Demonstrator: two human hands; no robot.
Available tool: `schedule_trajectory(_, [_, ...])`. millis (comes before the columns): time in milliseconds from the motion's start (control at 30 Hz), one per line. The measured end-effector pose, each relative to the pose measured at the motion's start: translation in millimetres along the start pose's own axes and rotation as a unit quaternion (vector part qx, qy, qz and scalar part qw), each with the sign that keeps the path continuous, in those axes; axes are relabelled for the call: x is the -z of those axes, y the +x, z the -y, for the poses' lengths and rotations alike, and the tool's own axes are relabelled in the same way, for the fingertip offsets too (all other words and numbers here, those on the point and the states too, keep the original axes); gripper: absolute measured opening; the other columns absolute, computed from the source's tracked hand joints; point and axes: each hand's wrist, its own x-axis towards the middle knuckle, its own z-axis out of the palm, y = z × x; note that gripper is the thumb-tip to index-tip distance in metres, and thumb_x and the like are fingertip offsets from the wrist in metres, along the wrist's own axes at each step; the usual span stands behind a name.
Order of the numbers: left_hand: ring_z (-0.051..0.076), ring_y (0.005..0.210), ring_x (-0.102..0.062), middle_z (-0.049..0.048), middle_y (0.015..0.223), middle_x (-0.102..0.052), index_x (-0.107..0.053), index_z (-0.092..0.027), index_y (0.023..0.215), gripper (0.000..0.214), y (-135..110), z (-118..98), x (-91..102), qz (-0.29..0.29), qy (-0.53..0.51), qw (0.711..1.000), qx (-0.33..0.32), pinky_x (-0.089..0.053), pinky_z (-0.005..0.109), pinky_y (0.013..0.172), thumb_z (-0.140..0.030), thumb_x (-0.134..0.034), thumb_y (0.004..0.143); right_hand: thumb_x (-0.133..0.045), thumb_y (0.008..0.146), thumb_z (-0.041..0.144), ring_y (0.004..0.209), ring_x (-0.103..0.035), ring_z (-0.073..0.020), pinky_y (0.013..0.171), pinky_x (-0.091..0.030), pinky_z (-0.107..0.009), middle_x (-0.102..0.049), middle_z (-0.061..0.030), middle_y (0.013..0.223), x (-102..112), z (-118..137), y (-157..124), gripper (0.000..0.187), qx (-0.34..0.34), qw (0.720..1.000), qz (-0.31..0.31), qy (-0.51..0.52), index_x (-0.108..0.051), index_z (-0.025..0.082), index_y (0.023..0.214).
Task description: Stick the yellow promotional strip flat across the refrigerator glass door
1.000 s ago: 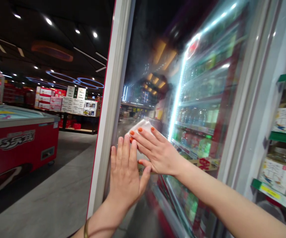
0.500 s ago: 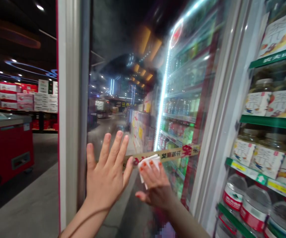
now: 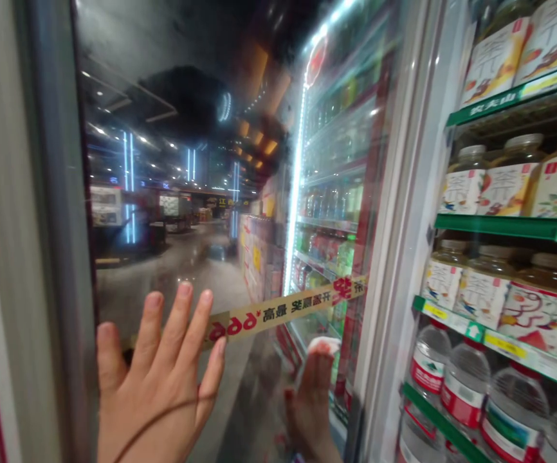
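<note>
- Glass door (image 3: 177, 161) of a shop drinks cooler: seen across the middle of the view, with aisle lights and floor reflected in it.
- Left hand (image 3: 155, 379): held flat against the glass door, fingers spread wide open, nothing gripped.
- Right hand (image 3: 312, 405): blurred, placed low on the glass door, to the right of the left hand; the fingers are bent around a white folded tissue (image 3: 323, 345), though how tightly cannot be told.
- White folded tissue: pressed at the fingertips against the glass door, near its right edge.
- Printed promotional strip (image 3: 283, 312): stuck slantwise across the glass door, just above the right hand.
- Labelled glass jars (image 3: 483, 289) and water bottles (image 3: 466, 386): ranked on green-edged shelves (image 3: 500, 225) to the right of the glass door.
</note>
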Motion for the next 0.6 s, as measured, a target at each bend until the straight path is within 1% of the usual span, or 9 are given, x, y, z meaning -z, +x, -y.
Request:
schedule_trajectory(100, [0.021, 0.171, -0.012, 0.0025, 0.173, -0.042, -0.032, -0.03, 0.171, 0.071, -47, -6, -12.2, 0.03, 0.011, 0.999, -0.016, 0.003, 0.054, 0.141, -0.04, -0.056, 0.105, -0.029, 0.107, 0.029, 0.168, -0.001, -0.0363, 0.128, -0.033, -0.077, 0.0, -0.0081, 0.184, -9, -31, 11, 0.078, -0.141, 0.989, -0.047, -0.007, 0.009, 0.029, 0.175])
schedule_trajectory(167, [0.018, 0.171, -0.009, 0.0036, 0.167, -0.051, -0.032, -0.028, 0.171, 0.076, -78, -10, -22.0, 0.043, 0.036, 0.998, -0.038, 0.004, 0.053, 0.141, -0.033, -0.061, 0.101, -0.027, 0.107, 0.028, 0.169, -0.002, -0.0377, 0.129, -0.028, -0.079, 0.001, -0.0111, 0.183, -17, -19, 6, 0.077, -0.178, 0.983, -0.045, 0.005, 0.008, 0.026, 0.175])
schedule_trajectory(233, [0.016, 0.171, -0.009, 0.0043, 0.164, -0.055, -0.032, -0.027, 0.171, 0.079, -99, -14, -29.4, 0.042, 0.058, 0.996, -0.048, 0.003, 0.052, 0.141, -0.028, -0.063, 0.099, -0.038, 0.105, 0.032, 0.168, -0.009, -0.043, 0.126, -0.028, -0.084, -0.007, -0.0141, 0.183, -20, 13, -14, 0.08, -0.154, 0.987, -0.001, 0.034, -0.002, 0.022, 0.176])
schedule_trajectory(300, [0.016, 0.171, -0.009, 0.0053, 0.163, -0.056, -0.034, -0.027, 0.17, 0.078, -108, -15, -32.4, 0.037, 0.063, 0.997, -0.031, 0.003, 0.051, 0.141, -0.032, -0.064, 0.098, -0.048, 0.101, 0.038, 0.167, -0.015, -0.0449, 0.124, -0.032, -0.084, -0.018, -0.0123, 0.181, -20, 39, -40, 0.085, -0.057, 0.994, 0.047, 0.077, -0.014, 0.021, 0.176])
schedule_trajectory(367, [0.016, 0.171, -0.009, 0.0064, 0.162, -0.057, -0.035, -0.027, 0.17, 0.079, -110, -14, -31.8, 0.043, 0.058, 0.997, -0.022, 0.004, 0.05, 0.141, -0.039, -0.066, 0.098, -0.05, 0.099, 0.039, 0.167, -0.016, -0.0423, 0.126, -0.035, -0.081, -0.02, -0.0076, 0.181, -18, 39, -55, 0.084, -0.031, 0.994, 0.052, 0.087, -0.018, 0.024, 0.176])
schedule_trajectory(433, [0.016, 0.171, -0.008, 0.0082, 0.162, -0.057, -0.035, -0.026, 0.17, 0.082, -110, -11, -29.9, 0.057, 0.054, 0.997, -0.025, 0.006, 0.05, 0.141, -0.041, -0.068, 0.097, -0.042, 0.104, 0.036, 0.168, -0.014, -0.0381, 0.128, -0.036, -0.076, -0.014, -0.0049, 0.182, -17, 15, -54, 0.079, -0.126, 0.99, 0.013, 0.056, -0.011, 0.029, 0.176])
schedule_trajectory(500, [0.018, 0.172, -0.007, 0.0096, 0.165, -0.054, -0.034, -0.025, 0.171, 0.084, -112, -8, -29.8, 0.076, 0.045, 0.996, -0.025, 0.006, 0.052, 0.141, -0.039, -0.07, 0.095, -0.031, 0.107, 0.032, 0.169, -0.008, -0.0356, 0.129, -0.036, -0.074, -0.005, -0.0041, 0.184, -18, -11, -42, 0.077, -0.231, 0.972, -0.031, 0.019, 0.004, 0.034, 0.175])
schedule_trajectory(533, [0.019, 0.172, -0.007, 0.009, 0.167, -0.05, -0.032, -0.027, 0.171, 0.087, -113, -8, -30.9, 0.083, 0.032, 0.996, -0.013, 0.005, 0.053, 0.141, -0.038, -0.07, 0.094, -0.028, 0.108, 0.033, 0.169, -0.006, -0.0363, 0.129, -0.036, -0.074, -0.003, -0.0044, 0.184, -18, -17, -36, 0.076, -0.246, 0.968, -0.043, 0.011, 0.009, 0.035, 0.175])
schedule_trajectory(600, [0.024, 0.171, -0.01, 0.0043, 0.173, -0.041, -0.028, -0.034, 0.172, 0.094, -117, -9, -35.3, 0.088, 0.005, 0.996, 0.022, 0.003, 0.057, 0.141, -0.037, -0.072, 0.089, -0.027, 0.109, 0.038, 0.168, -0.01, -0.0398, 0.126, -0.04, -0.077, -0.007, -0.0053, 0.184, -18, -8, -30, 0.075, -0.241, 0.97, -0.038, 0.006, 0.008, 0.036, 0.175])
